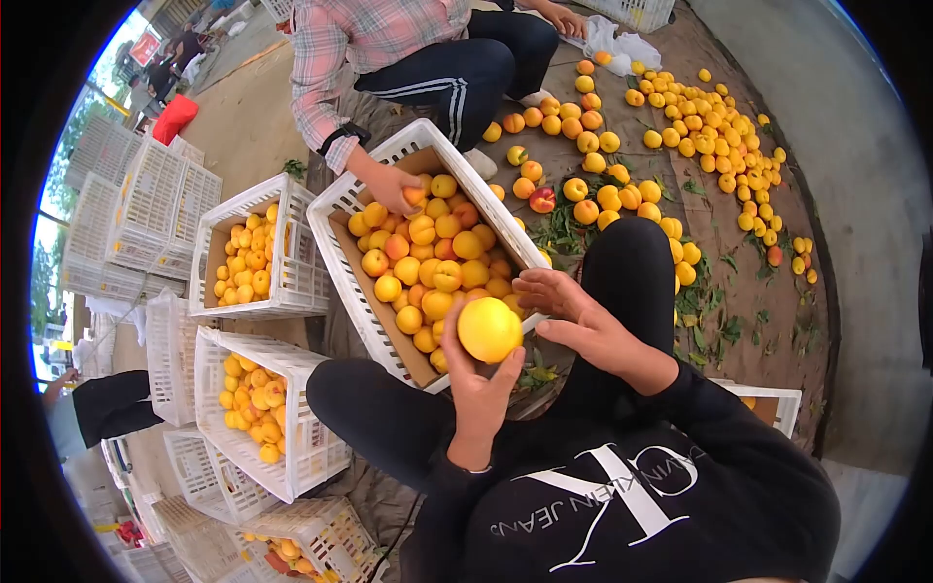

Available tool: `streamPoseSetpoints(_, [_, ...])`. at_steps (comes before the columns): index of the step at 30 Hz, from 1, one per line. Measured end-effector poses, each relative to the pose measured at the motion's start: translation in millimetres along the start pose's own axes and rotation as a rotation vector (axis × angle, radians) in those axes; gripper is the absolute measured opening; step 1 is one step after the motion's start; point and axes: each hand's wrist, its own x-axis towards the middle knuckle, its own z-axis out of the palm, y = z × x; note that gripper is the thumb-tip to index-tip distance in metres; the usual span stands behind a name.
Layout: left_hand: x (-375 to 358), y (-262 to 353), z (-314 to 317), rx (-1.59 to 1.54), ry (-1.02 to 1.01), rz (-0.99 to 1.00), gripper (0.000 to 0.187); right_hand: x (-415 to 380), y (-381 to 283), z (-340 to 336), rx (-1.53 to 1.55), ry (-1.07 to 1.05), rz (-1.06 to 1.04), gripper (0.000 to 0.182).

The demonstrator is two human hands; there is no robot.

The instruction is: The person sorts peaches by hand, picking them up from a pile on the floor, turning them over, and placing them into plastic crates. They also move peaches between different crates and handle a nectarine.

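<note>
A large yellow peach is held in my left hand, its fingers and thumb curled around the fruit's near side. Just right of it, my right hand is open, fingers stretched toward the peach, with nothing visible in it. Both hands are over the near end of a white plastic crate, lined with cardboard and filled with yellow-orange peaches. At the crate's far end, a co-worker's hand touches a peach.
Loose peaches and leaves cover the ground cloth at right. Filled crates stand at left, beside stacked white crates. The co-worker in a plaid shirt crouches opposite. A wall is at far right.
</note>
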Motion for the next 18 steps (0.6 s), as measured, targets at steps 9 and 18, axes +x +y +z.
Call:
streamPoseSetpoints(9, [3.8,2.3,-18.5,0.812,0.095,0.331,0.082,0.6,2.8,1.9,0.133,-0.085,0.040,0.053])
streamPoseSetpoints(18, [32.5,-53.3,-61.9,1.447,-0.021,0.035,0.067,-4.4,-1.3,-16.0,0.259,0.073,0.055,0.040])
